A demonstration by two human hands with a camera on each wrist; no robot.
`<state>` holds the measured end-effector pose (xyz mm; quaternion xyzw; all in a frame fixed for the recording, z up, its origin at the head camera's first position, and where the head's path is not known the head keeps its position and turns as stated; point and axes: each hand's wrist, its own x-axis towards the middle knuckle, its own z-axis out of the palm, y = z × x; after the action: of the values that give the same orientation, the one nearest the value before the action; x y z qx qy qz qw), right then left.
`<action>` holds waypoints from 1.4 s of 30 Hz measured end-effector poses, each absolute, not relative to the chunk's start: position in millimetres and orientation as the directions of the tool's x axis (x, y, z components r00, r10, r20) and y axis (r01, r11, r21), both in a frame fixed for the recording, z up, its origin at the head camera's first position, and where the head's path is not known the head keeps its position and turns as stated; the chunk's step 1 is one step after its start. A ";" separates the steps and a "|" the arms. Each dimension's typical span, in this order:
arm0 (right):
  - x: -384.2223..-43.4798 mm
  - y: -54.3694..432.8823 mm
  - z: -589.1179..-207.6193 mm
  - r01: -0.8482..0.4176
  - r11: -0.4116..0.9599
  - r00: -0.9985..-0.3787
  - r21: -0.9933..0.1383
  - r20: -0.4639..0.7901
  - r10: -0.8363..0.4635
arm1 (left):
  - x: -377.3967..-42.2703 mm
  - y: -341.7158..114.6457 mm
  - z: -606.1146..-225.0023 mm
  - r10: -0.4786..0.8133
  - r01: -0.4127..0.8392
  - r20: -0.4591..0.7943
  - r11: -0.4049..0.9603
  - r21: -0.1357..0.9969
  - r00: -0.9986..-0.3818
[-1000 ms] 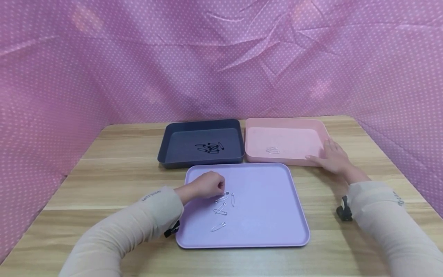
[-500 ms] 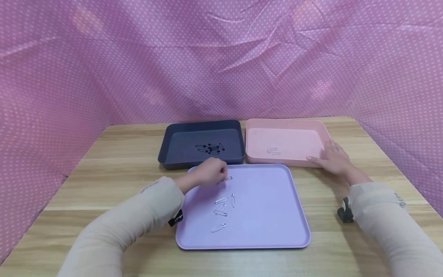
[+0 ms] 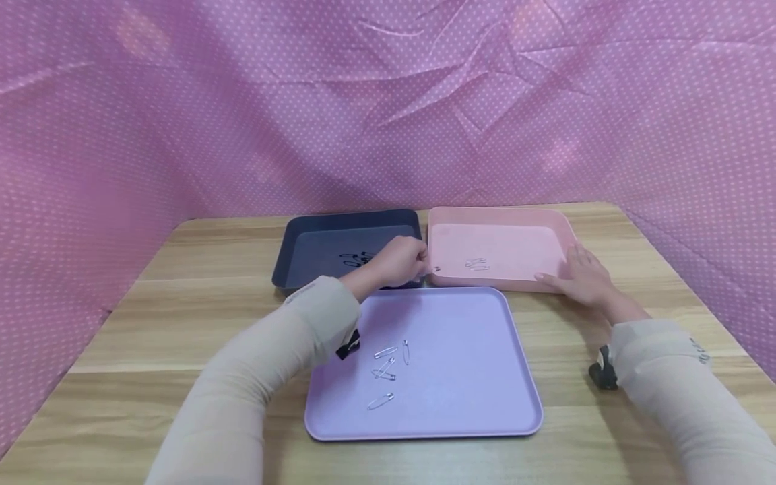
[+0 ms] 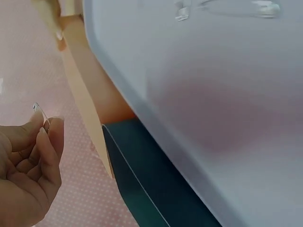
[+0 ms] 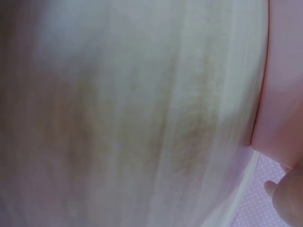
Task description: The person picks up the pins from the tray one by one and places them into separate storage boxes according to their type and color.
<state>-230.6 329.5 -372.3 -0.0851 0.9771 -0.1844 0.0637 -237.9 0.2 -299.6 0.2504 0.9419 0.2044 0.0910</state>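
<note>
My left hand (image 3: 397,261) pinches a silver safety pin (image 4: 41,112) between thumb and fingertips. In the head view it hovers where the dark tray (image 3: 285,269) meets the pink tray (image 3: 521,283), the pin's head (image 3: 437,269) showing at the pink tray's near left corner. Several silver safety pins (image 3: 477,264) lie inside the pink tray. My right hand (image 3: 587,277) rests against that tray's near right corner, thumb and fingers spread. Black safety pins (image 3: 351,258) lie in the dark tray, partly hidden by the left hand. On the flat lilac tray (image 3: 467,377) are several silver safety pins (image 3: 384,369).
The trays stand on a wooden table (image 3: 200,303); dark and pink sit side by side behind the lilac one. Pink dotted cloth (image 3: 388,121) hangs behind and at both sides. Raised walls ring the dark and pink trays, while the lilac tray's rim is low.
My left hand has lifted a silver safety pin from the lilac tray and carried it away and to the right, to the pink tray's near left corner. The right hand has stayed put.
</note>
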 end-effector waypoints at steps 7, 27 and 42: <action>-231.6 328.4 -374.2 -0.135 0.924 -0.978 -0.357 -0.099 -0.181 | -256.3 18.1 -306.0 0.480 0.395 -0.064 0.783 0.481 -0.875; -231.2 328.0 -371.6 -0.119 0.918 -0.980 -0.379 -0.106 -0.171 | -295.1 65.7 -343.7 0.372 0.301 0.033 0.692 0.657 -0.928; -230.9 326.7 -369.2 -0.110 0.918 -0.979 -0.381 -0.117 -0.166 | -350.6 92.7 -407.6 0.296 0.247 0.011 0.776 0.581 -0.955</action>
<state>-230.9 326.7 -369.2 -0.0709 0.9765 -0.1898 0.0738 -350.6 92.7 -407.6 0.1442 0.9414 0.3024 0.0402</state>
